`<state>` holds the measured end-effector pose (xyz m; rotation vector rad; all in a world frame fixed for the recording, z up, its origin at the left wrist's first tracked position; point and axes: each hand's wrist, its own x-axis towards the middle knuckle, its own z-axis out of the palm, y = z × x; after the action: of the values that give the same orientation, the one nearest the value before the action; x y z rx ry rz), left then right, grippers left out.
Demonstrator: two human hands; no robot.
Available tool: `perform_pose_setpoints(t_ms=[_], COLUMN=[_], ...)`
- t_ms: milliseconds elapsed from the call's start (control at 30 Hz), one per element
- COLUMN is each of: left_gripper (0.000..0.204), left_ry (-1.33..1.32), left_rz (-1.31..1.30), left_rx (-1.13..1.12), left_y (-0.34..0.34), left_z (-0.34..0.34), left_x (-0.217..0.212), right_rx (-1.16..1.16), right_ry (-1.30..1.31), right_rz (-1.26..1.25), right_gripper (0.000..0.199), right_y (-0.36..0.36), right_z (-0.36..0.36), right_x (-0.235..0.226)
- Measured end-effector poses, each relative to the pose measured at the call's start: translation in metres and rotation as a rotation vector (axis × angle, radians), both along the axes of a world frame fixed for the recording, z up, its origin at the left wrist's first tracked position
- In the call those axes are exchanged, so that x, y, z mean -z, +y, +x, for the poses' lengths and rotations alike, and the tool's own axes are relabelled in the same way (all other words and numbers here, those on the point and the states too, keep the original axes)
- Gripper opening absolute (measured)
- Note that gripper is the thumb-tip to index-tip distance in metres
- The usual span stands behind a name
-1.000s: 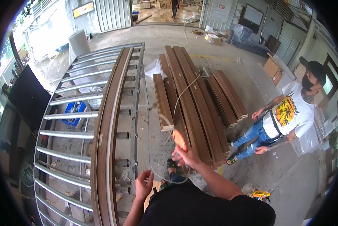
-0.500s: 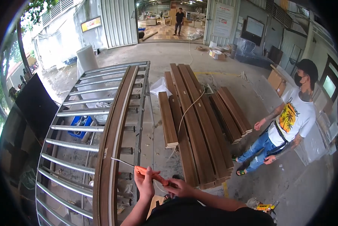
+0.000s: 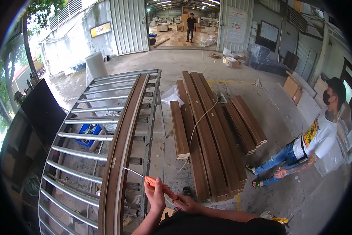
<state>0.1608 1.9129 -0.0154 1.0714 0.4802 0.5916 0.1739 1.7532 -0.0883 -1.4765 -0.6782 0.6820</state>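
Observation:
My left hand [image 3: 155, 199] is wrapped round the body of an orange air blow gun [image 3: 149, 181]. Its long thin metal nozzle points left, over the edge of a long brown board [image 3: 119, 145] with a pale strip along it. That board lies lengthwise on a metal roller conveyor [image 3: 80, 136]. At the rear end of the blow gun, my right hand [image 3: 187, 204] is closed on the gun's orange end, its fingertips partly hidden. A thin hose shows below the hands.
Stacked brown boards [image 3: 207, 145] lie on the floor right of the conveyor, a pale hose [image 3: 199, 119] across them. A masked co-worker [image 3: 317, 133] stands at the right. Another person [image 3: 191, 27] stands in the far doorway. A blue crate [image 3: 88, 135] sits under the rollers.
The view has shifted slightly, so the scene sits lower and further right. Both hands keep their hold on the blow gun. The co-worker at right has turned and brought the hands together.

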Motion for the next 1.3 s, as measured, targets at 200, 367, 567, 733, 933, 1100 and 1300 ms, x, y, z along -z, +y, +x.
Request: perform_pose_setpoints(t_ms=[200, 367, 567, 733, 933, 1100, 1300], left_gripper=[0.025, 0.029, 0.037, 0.032, 0.031, 0.023, 0.022], left_ry=[-0.055, -0.106, -0.353, -0.285, -0.108, -0.079, -0.002], left_rz=[0.119, -0.181, -0.358, -0.406, -0.350, -0.271, 0.080], left_rx=[-0.049, -0.218, -0.163, -0.168, -0.104, -0.099, 0.044], left_y=[0.004, 0.040, 0.123, 0.094, 0.045, 0.028, 0.016], left_z=[0.010, 0.016, 0.009, 0.021, 0.024, 0.018, 0.015], left_x=[-0.003, -0.031, -0.029, -0.034, -0.026, -0.019, -0.022], right_rx=[0.038, 0.231, 0.651, 0.416, 0.146, 0.128, 0.150], right_ry=[-0.027, -0.219, 0.430, 0.114, -0.216, -0.321, -0.407], right_rz=[-0.294, -0.150, 0.447, 0.268, -0.124, -0.131, -0.140], right_gripper=[0.027, 0.023, 0.030, 0.029, 0.019, 0.019, 0.018], right_y=[-0.009, -0.015, -0.048, -0.035, 0.006, 0.010, 0.010], right_z=[0.001, 0.028, 0.090, 0.086, 0.037, 0.033, 0.034], right_x=[-0.028, 0.023, -0.024, -0.058, -0.066, -0.078, -0.063])
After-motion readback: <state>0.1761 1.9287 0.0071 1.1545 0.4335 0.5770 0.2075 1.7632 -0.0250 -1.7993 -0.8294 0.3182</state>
